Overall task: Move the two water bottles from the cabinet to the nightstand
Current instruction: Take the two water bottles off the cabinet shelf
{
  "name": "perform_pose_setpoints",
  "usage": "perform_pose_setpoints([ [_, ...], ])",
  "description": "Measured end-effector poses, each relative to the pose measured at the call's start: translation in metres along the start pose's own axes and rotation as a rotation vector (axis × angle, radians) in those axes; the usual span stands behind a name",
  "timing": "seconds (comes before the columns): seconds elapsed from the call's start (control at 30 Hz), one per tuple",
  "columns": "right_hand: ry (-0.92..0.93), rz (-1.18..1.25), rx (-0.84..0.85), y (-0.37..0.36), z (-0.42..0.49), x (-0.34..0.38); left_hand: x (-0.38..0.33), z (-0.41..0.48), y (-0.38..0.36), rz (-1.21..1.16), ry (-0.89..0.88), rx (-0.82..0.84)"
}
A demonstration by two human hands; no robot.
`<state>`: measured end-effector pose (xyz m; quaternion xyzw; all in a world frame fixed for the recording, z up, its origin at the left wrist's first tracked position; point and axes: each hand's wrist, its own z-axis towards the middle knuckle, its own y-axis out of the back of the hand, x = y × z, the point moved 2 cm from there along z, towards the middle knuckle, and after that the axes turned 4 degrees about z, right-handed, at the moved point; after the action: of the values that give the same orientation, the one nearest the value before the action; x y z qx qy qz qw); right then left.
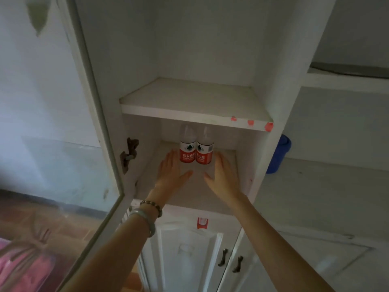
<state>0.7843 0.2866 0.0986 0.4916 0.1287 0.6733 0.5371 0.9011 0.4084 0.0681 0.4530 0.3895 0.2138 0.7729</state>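
Observation:
Two clear water bottles with red labels stand upright side by side at the back of the white cabinet's lower open shelf (189,192): the left bottle (187,147) and the right bottle (204,149). Their caps are hidden behind the shelf above. My left hand (171,171) is inside the compartment, fingers apart, just left of the left bottle and holding nothing. My right hand (221,175) is spread open just right of the right bottle, also with nothing in it. Neither hand clearly touches a bottle.
The cabinet's glass door (63,144) stands swung open on the left. An upper shelf (189,106) sits right above the bottles. A blue container (279,153) stands on the counter to the right. Lower doors with dark handles (230,260) are below.

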Motion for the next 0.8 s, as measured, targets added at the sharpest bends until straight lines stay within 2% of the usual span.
perform_pose_setpoints([
  [0.13,-0.038,0.213,-0.061,-0.028,0.039,-0.025,0.019,0.043,-0.025,-0.035,-0.052,-0.081],
  [0.2,-0.074,0.283,-0.128,-0.041,0.057,-0.039,0.022,0.062,-0.033,-0.205,-0.031,-0.107],
  [0.3,-0.127,0.349,-0.14,-0.063,0.078,-0.062,0.025,0.081,-0.048,-0.453,-0.015,-0.097],
  [0.5,-0.24,0.514,-0.145,-0.084,0.091,-0.085,0.027,0.098,-0.068,-0.733,0.013,-0.053],
  [0.8,-0.344,0.618,-0.048,-0.085,0.096,-0.087,0.031,0.104,-0.072,-0.776,0.059,-0.026],
])
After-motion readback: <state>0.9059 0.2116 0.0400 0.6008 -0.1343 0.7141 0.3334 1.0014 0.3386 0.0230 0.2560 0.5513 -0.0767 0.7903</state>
